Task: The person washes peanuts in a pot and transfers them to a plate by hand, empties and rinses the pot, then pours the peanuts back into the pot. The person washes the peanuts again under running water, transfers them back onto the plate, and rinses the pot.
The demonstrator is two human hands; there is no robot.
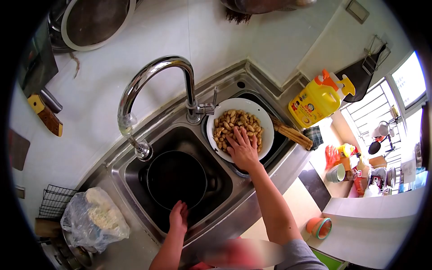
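Note:
My right hand lies with spread fingers on the unshelled peanuts in a white enamel bowl. The bowl rests over the right-hand sink basin. At the near rim of a dark round pot is my left hand, fingers stretched out and holding nothing. Whether it touches the rim I cannot tell. The pot stands in the left sink basin, and its inside is too dark to make out. Above the pot curves a chrome faucet.
A yellow detergent jug and bundled wooden chopsticks stand right of the bowl. On the left counter sits a clear plastic bag with pale contents. Knives, including a wooden-handled cleaver, hang on the left wall.

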